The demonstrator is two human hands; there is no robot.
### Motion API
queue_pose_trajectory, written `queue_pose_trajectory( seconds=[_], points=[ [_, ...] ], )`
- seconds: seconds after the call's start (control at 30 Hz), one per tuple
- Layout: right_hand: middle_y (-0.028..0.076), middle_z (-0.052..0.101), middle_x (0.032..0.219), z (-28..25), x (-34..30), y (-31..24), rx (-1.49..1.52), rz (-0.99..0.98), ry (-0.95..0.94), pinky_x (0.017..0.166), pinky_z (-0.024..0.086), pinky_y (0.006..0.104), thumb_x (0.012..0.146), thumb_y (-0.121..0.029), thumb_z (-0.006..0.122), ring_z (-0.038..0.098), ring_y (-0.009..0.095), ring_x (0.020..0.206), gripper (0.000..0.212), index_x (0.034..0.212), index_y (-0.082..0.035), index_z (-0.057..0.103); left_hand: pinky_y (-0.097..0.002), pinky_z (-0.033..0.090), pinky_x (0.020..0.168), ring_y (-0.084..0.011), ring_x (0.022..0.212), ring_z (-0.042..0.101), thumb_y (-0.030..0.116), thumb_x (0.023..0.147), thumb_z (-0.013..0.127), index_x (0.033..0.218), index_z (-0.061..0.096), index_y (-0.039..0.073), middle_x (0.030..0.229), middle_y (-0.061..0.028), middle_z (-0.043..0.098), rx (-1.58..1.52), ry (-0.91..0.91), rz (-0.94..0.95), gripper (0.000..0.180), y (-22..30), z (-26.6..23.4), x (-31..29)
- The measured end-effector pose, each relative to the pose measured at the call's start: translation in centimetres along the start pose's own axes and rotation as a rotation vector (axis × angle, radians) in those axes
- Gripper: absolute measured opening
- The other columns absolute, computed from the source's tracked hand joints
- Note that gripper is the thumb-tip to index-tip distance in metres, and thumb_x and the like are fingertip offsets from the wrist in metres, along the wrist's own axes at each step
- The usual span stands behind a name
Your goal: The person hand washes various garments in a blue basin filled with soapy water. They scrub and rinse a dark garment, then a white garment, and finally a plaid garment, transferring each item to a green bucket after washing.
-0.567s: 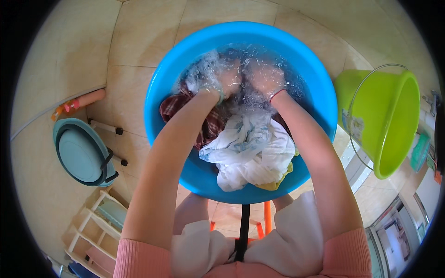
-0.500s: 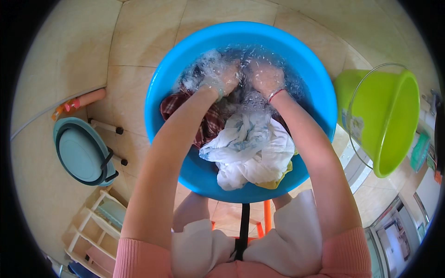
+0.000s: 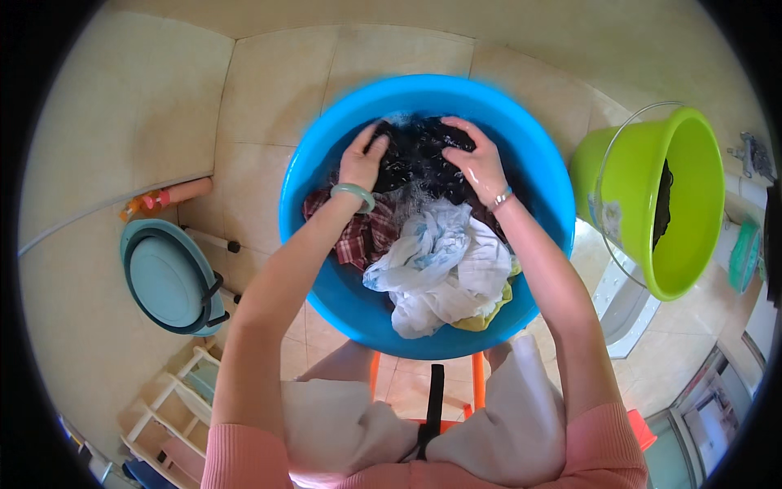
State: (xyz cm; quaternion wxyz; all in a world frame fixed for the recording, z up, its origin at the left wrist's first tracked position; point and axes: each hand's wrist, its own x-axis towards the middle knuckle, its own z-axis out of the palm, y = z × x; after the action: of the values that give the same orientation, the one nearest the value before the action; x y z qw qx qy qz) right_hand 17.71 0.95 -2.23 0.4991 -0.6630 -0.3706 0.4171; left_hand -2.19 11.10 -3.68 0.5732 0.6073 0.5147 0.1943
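In a large round blue basin (image 3: 302,265), a wet black cloth (image 3: 419,155) lies at the far side in water. Both hands grip it: my left hand (image 3: 361,165), with a pale green bangle on its wrist, holds its left side. My right hand (image 3: 482,165), wearing a thin band, has its thumb and fingers around the right side. Nearer to me, a white cloth with blue patches (image 3: 444,269) is bunched up. A maroon plaid cloth (image 3: 362,236) lies left of it, and part of a yellow cloth (image 3: 489,308) shows beneath it.
A lime green bucket (image 3: 627,191) with a wire handle stands at right, something dark inside. Blue-grey basins (image 3: 167,277) stand at left beside pinkish bottles (image 3: 183,191). A cream shelf rack (image 3: 167,407) is at lower left. An orange stool (image 3: 478,383) shows beneath me.
My hands have come up from the foamy, splashing water and moved apart, with the black cloth now showing between them. The view has shifted, revealing the dark thing in the bucket.
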Motion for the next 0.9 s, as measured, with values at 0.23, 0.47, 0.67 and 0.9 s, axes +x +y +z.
queue_pose_trajectory(
  seconds=[0.23, 0.47, 0.67, 0.9],
  points=[
    [0.011, 0.062, 0.116, -2.3, -6.6, -13.2, 0.073, -0.405, -0.247, 0.099, 0.044, 0.0371, 0.073, 0.004, 0.067, 0.057, 0.027, 0.112, 0.042, 0.113, -0.008, 0.066, -0.0489, 0.034, 0.109, -0.0300, 0.126, 0.048, 0.073, 0.086, 0.044, 0.145, 0.037, 0.014, 0.141, -0.0107, 0.048, -1.117, -0.230, -0.509, 0.083, 8.0, 2.5, -5.9],
    [0.003, 0.057, 0.118, -2.9, -12.7, -15.7, -0.072, -0.464, -0.620, 0.088, 0.047, 0.0357, 0.069, 0.001, 0.072, 0.050, 0.026, 0.099, 0.045, 0.110, -0.018, 0.068, -0.0421, 0.041, 0.104, -0.0268, 0.119, 0.054, 0.061, 0.091, 0.046, 0.137, 0.047, 0.011, 0.131, -0.0092, 0.056, -1.878, -0.454, -0.279, 0.067, 5.0, 9.2, -12.6],
    [0.004, 0.050, 0.123, 0.1, -16.7, -9.5, -0.790, -0.643, -0.475, 0.076, 0.041, 0.0411, 0.079, -0.039, 0.068, 0.045, 0.026, 0.109, 0.034, 0.107, -0.021, 0.066, -0.0405, 0.043, 0.102, -0.0260, 0.116, 0.056, 0.056, 0.093, 0.047, 0.134, 0.049, 0.011, 0.128, -0.0084, 0.058, -1.793, -0.112, -0.487, 0.061, -1.0, 12.4, -15.9],
    [0.003, 0.050, 0.089, 3.7, -10.8, -2.9, -0.702, -0.656, -0.371, 0.058, 0.047, 0.0324, 0.075, -0.033, 0.070, 0.054, 0.022, 0.089, 0.017, 0.074, -0.018, 0.061, -0.0386, 0.046, 0.099, -0.0250, 0.112, 0.058, 0.050, 0.095, 0.048, 0.131, 0.051, 0.011, 0.124, -0.0075, 0.060, -1.686, 0.045, -0.593, 0.054, -5.8, 15.2, -13.1]
  ],
)
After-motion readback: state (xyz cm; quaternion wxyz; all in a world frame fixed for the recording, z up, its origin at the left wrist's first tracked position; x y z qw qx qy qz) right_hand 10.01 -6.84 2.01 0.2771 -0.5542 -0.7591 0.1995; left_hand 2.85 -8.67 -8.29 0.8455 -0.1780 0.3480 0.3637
